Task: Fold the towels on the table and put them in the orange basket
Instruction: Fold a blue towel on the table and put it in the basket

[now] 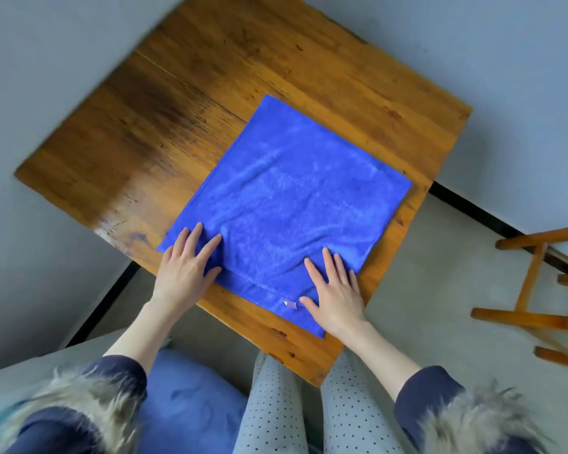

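blue towel (286, 198) (flat), left hand (184, 267), right hand (336, 290) pressing

This looks like a plain room in a home. A small worn wooden table (210, 103) with dark stains stands in a corner against bare grey walls (473, 44), which meet a pale concrete-like floor (423, 290) at a black skirting (473, 209). A wooden stool (545, 290) stands to the right. The person wears dotted soft trousers (276, 414) and fur-trimmed sleeves (466, 417), everyday indoor clothing.
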`<state>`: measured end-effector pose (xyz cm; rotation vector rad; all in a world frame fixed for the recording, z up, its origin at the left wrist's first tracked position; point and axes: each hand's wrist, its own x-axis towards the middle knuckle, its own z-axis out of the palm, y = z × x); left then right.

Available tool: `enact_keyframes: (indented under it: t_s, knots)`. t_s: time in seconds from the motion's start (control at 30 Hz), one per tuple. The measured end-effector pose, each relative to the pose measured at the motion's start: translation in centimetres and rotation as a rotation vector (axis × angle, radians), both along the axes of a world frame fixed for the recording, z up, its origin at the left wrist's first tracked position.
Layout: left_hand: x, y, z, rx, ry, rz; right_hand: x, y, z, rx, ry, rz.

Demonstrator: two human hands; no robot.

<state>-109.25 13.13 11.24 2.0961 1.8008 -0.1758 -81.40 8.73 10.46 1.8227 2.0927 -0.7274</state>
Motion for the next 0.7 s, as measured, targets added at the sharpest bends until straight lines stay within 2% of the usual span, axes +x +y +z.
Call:
enact_keyframes:
  t_s: [0.13, 0.3, 0.47, 0.6, 0.7]
  knots:
    - [3.1, 0.4, 0.3, 0.068, 0.043, 0.024, 3.1, 5.3, -0.2, -0.006, -0.018, 0.012]
    - [7.8, 0.7, 0.1, 0.084, -0.041, 0.037, 7.4, 11.3, 0.7, -0.017, -0.098, -0.032]
    - [8.1, -0.1, 0.0, 0.139, -0.102, 0.038, 8.8, 7.6, 1.0, 0.175, -0.062, -0.156]
    - [6.2, -0.4, 0.0, 0.238, -0.131, 0.000, 9.2, 3.4, 0.5, 0.319, -0.058, -0.175]
    - [5.6, 0.2, 0.1, 0.245, -0.112, -0.012, 9.2, 3.3, 0.3, 0.446, -0.036, -0.173]
